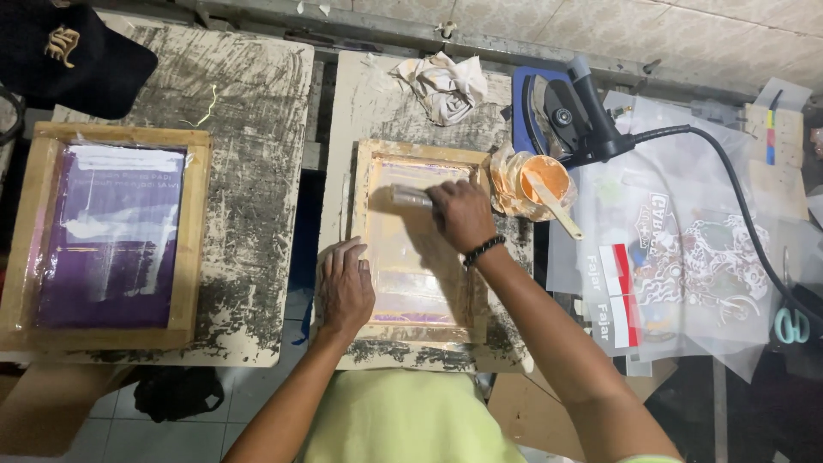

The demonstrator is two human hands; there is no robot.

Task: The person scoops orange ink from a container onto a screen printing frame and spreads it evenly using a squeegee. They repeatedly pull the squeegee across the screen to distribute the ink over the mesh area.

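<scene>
Head view, landmark: the small wooden screen frame [418, 242] lying flat on the middle paint-stained board [377, 94].

Right hand: right hand [463, 214] over the upper part of the frame's mesh, fingers curled shut around a squeegee [411, 197], a black bead bracelet [484, 249] at the wrist.

Squeegee: a short pale bar lying crosswise on the mesh near the frame's far edge, its right end hidden inside the fist.

Left hand: left hand [345, 287] flat on the frame's left rail, fingers spread a little and pressed down, gripping nothing.

Frame mesh: glossy, tinted orange and pink, bare below the right hand.

Ink cup: an orange ink cup [542, 178] wrapped in crinkled plastic, just beside the frame's upper right corner, a pale stirring stick [557, 210] leaning out of it.

Rag: a crumpled white rag [446, 84] beyond the frame's far edge, on the same board.

Heat tool: a blue and black heat tool [566, 111] right of the rag, its black cord [746, 206] trailing off to the right.

Transfer sheets: clear printed transfer sheets [686, 257] well to the right of the frame.

Second frame: a larger wooden frame with purple mesh [107, 236], well left of the landmark frame, on its own board.

Cap: a black cap [73, 51] beyond the purple frame.

Scissors: teal scissor handles [793, 326] at the far right edge.
</scene>
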